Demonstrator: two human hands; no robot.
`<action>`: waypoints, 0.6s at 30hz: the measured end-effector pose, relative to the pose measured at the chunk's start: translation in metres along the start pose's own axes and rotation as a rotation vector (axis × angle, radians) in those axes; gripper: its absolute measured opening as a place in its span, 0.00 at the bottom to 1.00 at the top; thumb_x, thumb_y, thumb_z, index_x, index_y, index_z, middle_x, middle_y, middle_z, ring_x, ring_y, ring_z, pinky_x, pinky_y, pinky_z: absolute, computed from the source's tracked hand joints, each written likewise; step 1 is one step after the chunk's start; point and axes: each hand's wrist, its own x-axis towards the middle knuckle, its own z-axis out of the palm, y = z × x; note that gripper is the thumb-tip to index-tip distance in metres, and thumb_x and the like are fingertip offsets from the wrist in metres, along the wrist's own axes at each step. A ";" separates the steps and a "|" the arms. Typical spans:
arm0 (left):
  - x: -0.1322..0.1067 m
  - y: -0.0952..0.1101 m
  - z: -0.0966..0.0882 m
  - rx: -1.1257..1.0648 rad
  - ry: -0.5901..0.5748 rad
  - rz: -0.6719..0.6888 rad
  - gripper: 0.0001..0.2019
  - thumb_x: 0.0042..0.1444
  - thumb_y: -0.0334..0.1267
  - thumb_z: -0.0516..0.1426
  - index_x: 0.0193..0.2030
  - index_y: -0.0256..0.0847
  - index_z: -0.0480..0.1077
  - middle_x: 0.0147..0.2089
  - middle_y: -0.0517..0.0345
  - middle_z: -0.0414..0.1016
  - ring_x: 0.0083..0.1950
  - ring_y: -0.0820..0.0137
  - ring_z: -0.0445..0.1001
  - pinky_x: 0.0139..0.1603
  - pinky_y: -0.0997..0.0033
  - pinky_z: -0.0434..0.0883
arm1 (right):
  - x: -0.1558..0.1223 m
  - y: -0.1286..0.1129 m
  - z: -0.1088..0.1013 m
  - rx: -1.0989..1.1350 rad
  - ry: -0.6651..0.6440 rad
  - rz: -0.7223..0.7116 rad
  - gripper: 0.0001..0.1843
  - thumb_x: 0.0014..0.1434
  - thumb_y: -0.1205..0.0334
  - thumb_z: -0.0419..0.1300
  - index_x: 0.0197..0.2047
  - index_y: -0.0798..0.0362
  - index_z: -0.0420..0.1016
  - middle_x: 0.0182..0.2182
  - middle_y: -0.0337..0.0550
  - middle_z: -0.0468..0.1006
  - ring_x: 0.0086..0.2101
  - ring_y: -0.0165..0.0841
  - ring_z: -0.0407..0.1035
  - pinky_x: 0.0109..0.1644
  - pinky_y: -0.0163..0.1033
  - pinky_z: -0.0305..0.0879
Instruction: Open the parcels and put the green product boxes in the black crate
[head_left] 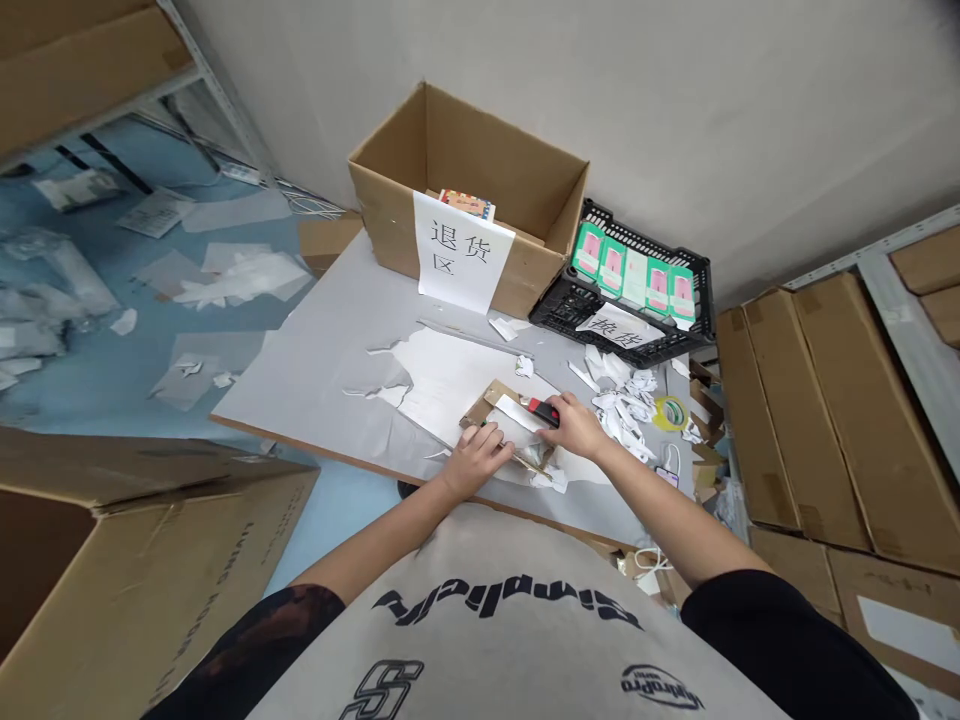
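Observation:
My right hand (574, 427) is closed around a red and black utility knife (543, 410). The knife's front end is over a small cardboard box (491, 392) with a white label on top. My left hand (480, 457) presses on the near left side of that box, its fingers bent over the edge; part of the box is hidden beneath them. Under the box lies a torn sheet of white paper (442, 365) on the grey table (315, 370). Crumpled paper scraps (626, 415) are heaped to the right of my right hand.
A large open carton (390, 215) with a paper sign stands at the table's back. Beside it, a black crate (555, 305) holds several green and pink boxes (613, 265). Yellow tape (670, 413) lies at right. Stacked cartons (810, 400) line the right side; another open carton (202, 560) stands lower left.

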 end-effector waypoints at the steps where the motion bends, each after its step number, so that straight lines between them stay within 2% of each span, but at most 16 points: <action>1: -0.001 0.000 -0.001 -0.003 -0.014 -0.004 0.09 0.63 0.30 0.55 0.46 0.47 0.71 0.46 0.54 0.76 0.58 0.63 0.71 0.57 0.58 0.62 | -0.011 0.008 0.011 0.025 -0.011 0.013 0.26 0.50 0.52 0.69 0.51 0.48 0.72 0.47 0.47 0.72 0.42 0.39 0.71 0.41 0.39 0.64; 3: -0.003 0.000 -0.003 0.000 -0.050 -0.008 0.08 0.63 0.30 0.54 0.45 0.46 0.71 0.42 0.54 0.75 0.53 0.64 0.72 0.55 0.59 0.63 | -0.025 0.019 0.026 0.076 -0.012 0.016 0.26 0.50 0.55 0.69 0.53 0.46 0.72 0.49 0.46 0.72 0.43 0.38 0.71 0.41 0.38 0.65; 6: -0.006 -0.003 -0.004 0.008 -0.107 0.027 0.07 0.63 0.29 0.53 0.41 0.44 0.70 0.38 0.54 0.72 0.46 0.65 0.71 0.49 0.60 0.64 | -0.032 0.025 0.036 0.136 0.042 -0.019 0.24 0.53 0.60 0.66 0.54 0.46 0.73 0.48 0.45 0.74 0.44 0.38 0.72 0.45 0.38 0.66; 8: -0.008 -0.005 -0.005 0.015 -0.150 0.062 0.07 0.63 0.29 0.53 0.40 0.44 0.70 0.40 0.52 0.72 0.44 0.64 0.69 0.46 0.61 0.64 | -0.031 0.028 0.039 0.161 0.088 -0.040 0.23 0.52 0.62 0.64 0.53 0.48 0.74 0.47 0.45 0.75 0.45 0.38 0.72 0.48 0.38 0.66; 10: -0.008 -0.005 -0.008 0.021 -0.200 0.081 0.05 0.62 0.30 0.54 0.40 0.43 0.69 0.45 0.50 0.72 0.47 0.62 0.68 0.46 0.60 0.64 | -0.028 0.033 0.042 0.188 0.123 -0.041 0.23 0.51 0.62 0.64 0.51 0.50 0.74 0.46 0.45 0.77 0.46 0.39 0.72 0.49 0.39 0.66; 13: -0.001 -0.001 -0.015 -0.009 -0.283 0.077 0.07 0.58 0.36 0.58 0.44 0.41 0.70 0.50 0.46 0.69 0.52 0.56 0.65 0.49 0.56 0.64 | -0.025 0.041 0.049 0.245 0.148 -0.036 0.21 0.49 0.63 0.64 0.49 0.50 0.74 0.44 0.44 0.79 0.46 0.39 0.72 0.50 0.40 0.66; 16: 0.016 0.009 -0.019 -0.041 -0.329 0.065 0.17 0.59 0.45 0.57 0.52 0.41 0.69 0.44 0.46 0.69 0.47 0.56 0.65 0.47 0.55 0.65 | -0.022 0.048 0.054 0.326 0.182 -0.015 0.22 0.49 0.61 0.65 0.49 0.51 0.74 0.44 0.44 0.79 0.44 0.38 0.73 0.50 0.40 0.66; 18: 0.029 0.017 -0.018 -0.037 -0.328 0.077 0.18 0.62 0.46 0.54 0.56 0.43 0.68 0.40 0.48 0.68 0.43 0.58 0.65 0.45 0.56 0.64 | -0.022 0.052 0.054 0.392 0.191 -0.006 0.21 0.49 0.58 0.67 0.47 0.51 0.74 0.42 0.43 0.80 0.41 0.37 0.73 0.48 0.39 0.66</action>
